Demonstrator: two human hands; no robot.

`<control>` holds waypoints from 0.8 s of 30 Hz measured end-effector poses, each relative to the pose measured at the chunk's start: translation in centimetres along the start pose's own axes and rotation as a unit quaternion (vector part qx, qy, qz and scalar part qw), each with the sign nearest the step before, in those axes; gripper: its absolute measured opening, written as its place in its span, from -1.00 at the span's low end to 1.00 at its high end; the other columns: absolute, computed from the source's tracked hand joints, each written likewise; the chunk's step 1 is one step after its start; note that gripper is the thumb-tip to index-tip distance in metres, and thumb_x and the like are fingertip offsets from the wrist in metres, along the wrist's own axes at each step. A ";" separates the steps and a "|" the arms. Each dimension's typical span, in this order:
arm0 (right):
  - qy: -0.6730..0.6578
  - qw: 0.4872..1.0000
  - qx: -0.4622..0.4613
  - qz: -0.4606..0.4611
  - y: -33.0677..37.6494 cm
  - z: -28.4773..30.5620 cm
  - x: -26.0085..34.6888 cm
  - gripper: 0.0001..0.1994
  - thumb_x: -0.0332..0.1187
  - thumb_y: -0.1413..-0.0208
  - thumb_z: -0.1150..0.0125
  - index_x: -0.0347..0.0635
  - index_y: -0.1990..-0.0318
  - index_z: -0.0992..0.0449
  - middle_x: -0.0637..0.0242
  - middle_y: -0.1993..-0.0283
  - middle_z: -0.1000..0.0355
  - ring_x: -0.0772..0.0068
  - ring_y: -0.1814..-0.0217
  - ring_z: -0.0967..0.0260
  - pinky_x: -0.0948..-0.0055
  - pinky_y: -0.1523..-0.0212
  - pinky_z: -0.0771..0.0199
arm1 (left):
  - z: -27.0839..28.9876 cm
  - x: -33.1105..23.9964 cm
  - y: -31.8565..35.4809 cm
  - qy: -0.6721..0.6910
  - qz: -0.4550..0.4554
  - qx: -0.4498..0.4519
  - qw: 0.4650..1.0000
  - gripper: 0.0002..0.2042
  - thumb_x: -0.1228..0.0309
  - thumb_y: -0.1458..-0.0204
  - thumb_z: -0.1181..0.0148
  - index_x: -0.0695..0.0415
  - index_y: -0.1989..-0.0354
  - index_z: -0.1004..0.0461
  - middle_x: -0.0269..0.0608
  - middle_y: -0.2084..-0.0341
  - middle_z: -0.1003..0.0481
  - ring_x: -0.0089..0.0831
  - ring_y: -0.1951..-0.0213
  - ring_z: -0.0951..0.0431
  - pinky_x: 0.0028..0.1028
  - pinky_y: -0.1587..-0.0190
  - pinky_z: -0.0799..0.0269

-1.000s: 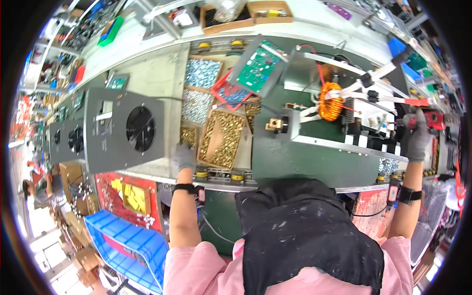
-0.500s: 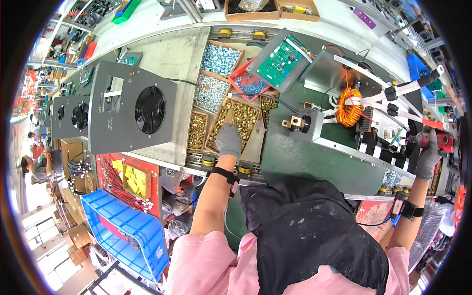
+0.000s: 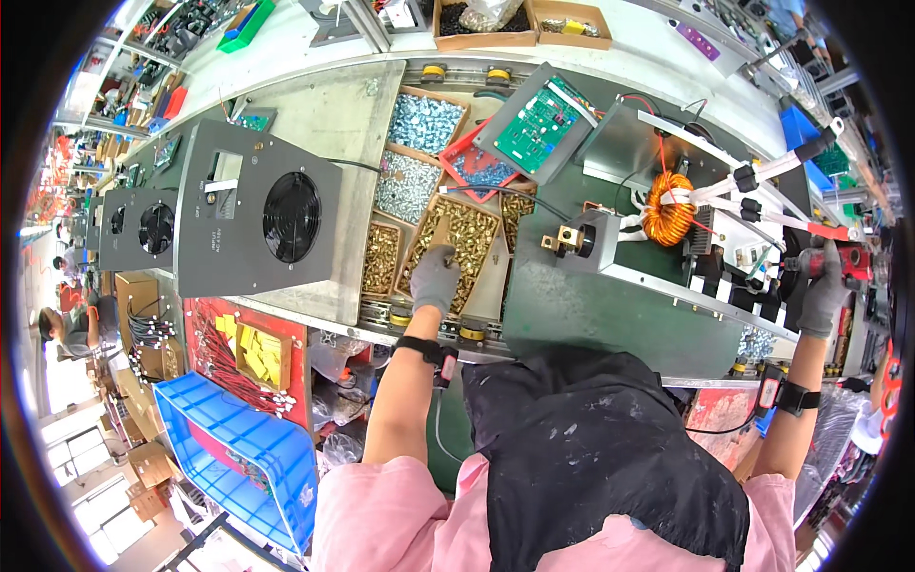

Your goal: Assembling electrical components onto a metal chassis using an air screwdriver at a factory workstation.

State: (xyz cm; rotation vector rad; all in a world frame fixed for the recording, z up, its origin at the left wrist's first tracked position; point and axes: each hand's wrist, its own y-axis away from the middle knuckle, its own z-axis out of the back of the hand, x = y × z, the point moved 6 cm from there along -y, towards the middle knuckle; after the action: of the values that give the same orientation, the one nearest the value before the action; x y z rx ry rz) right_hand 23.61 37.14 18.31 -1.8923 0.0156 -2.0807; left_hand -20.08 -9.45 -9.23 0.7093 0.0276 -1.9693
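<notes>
In the head view, the left hand (image 3: 436,283), in a grey glove, reaches over the table's near edge, its fingers down among the brass-coloured fasteners (image 3: 473,238) in a cardboard tray (image 3: 483,269); whether it is closed on any of them cannot be told. That tray lies near the middle of the table's near edge, just beside a narrower tray of similar brass pieces (image 3: 381,257) on its left. Toward the far edge stand trays of silvery fasteners (image 3: 408,186) and bluish ones (image 3: 424,121), with a red tray (image 3: 457,168) just to their right. The right hand (image 3: 823,300), gloved too, is closed around a red and black tool (image 3: 851,264) toward the table's right end, beside an open metal chassis (image 3: 672,294). In that chassis sits a copper-coloured coil (image 3: 663,227), with thick white cables (image 3: 729,188) running to the right. A green circuit board (image 3: 540,131) on a grey plate lies near the far edge, between the trays and the chassis. Toward the table's left end stands a dark grey case (image 3: 229,262) with a round black fan (image 3: 292,217).
</notes>
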 end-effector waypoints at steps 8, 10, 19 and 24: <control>-0.037 0.999 -0.029 0.001 1.1 -1.5 0.6 -0.83 -0.36 -0.09 -0.16 -0.27 0.25 -0.50 0.38 0.37 -0.45 0.64 0.47 -0.34 0.63 0.46 -0.33 | -0.7 -3.7 -0.3 -0.130 0.100 0.087 0.983 -0.71 0.26 0.06 -0.15 0.10 0.16 -0.47 -0.09 0.19 -0.51 -0.11 0.11 -0.51 -0.23 0.12 -0.45; -0.055 0.998 -0.001 -0.020 1.0 -1.8 0.5 -0.83 -0.36 -0.09 -0.17 -0.27 0.24 -0.50 0.37 0.36 -0.46 0.63 0.46 -0.35 0.61 0.45 -0.35 | 0.0 -3.4 0.1 -0.065 0.102 0.082 0.989 -0.71 0.30 0.05 -0.13 0.16 0.17 -0.46 -0.05 0.32 -0.54 -0.12 0.17 -0.55 -0.26 0.15 -0.46; -0.027 0.983 0.018 0.179 2.3 -0.2 7.1 -0.65 -0.46 -0.09 -0.08 -0.33 -0.05 -0.34 0.18 0.10 -0.42 0.33 0.09 -0.40 0.33 0.03 -0.42 | 4.1 -5.1 5.0 0.692 0.085 0.158 0.700 -0.65 0.49 -0.10 0.00 0.36 -0.06 -0.31 -0.10 0.31 -0.48 -0.47 0.39 -0.48 -0.54 0.35 -0.43; -0.116 0.974 0.071 0.181 7.6 -3.9 14.0 -0.60 -0.31 -0.03 -0.09 -0.34 0.00 -0.32 0.17 0.10 -0.30 0.26 0.05 -0.25 0.19 -0.04 -0.29 | 8.6 -13.1 7.2 0.651 0.058 0.202 0.729 -0.60 0.47 -0.17 0.05 0.44 -0.15 -0.20 -0.07 0.25 -0.45 -0.46 0.37 -0.45 -0.56 0.36 -0.40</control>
State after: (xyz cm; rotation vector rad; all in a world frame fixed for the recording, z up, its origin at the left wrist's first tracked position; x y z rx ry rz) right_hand 20.66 25.66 29.69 -1.8718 0.1419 -1.5740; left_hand -13.88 -5.13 6.25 2.1969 0.3957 -0.9779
